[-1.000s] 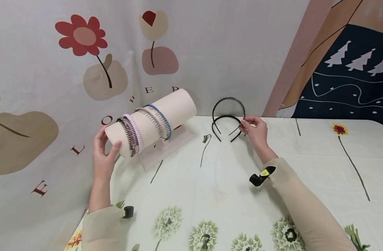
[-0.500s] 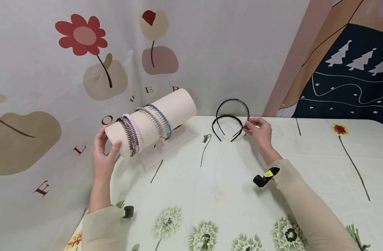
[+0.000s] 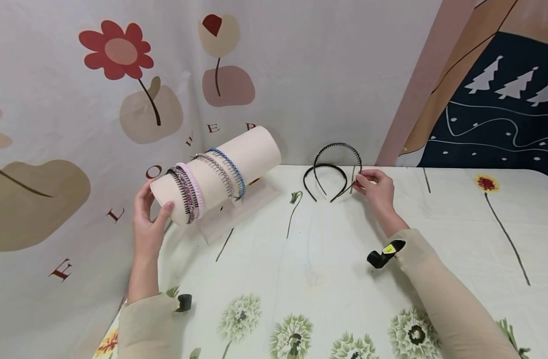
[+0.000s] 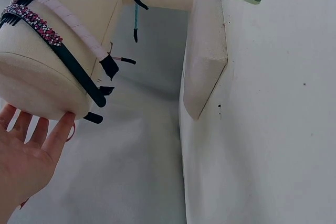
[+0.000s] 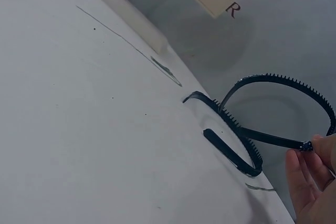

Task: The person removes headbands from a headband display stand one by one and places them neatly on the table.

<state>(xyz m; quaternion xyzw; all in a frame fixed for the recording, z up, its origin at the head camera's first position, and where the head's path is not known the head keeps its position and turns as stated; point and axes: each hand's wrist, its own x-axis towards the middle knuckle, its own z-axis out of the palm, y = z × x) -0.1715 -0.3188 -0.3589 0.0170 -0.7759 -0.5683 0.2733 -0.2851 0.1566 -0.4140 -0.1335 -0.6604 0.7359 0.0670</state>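
Observation:
A cream cylindrical headband stand (image 3: 258, 149) lies slanted on its base at the left. Pink-purple sparkly, lilac, silvery and blue headbands (image 3: 227, 167) circle its roll. My left hand (image 3: 149, 224) holds the roll's near end, thumb at the front edge; in the left wrist view the fingertips touch that end. My right hand (image 3: 379, 194) pinches one side of a black toothed headband (image 3: 338, 145), its arch up. A second black headband (image 3: 306, 174) rests on the table just behind and below it. In the right wrist view, sparkly trim shows at the pinched spot of the held headband (image 5: 273, 78).
The stand's flat base (image 3: 238, 212) sits on a white tablecloth (image 3: 319, 299) printed with flowers. Behind the table's back edge hangs a pale curtain (image 3: 345, 65) with flower prints. A dark cloth with white trees (image 3: 502, 114) hangs at the right.
My right hand has shifted a little right and slightly down, taking the black headband with it. The left hand, the stand and the headband on the table have stayed put.

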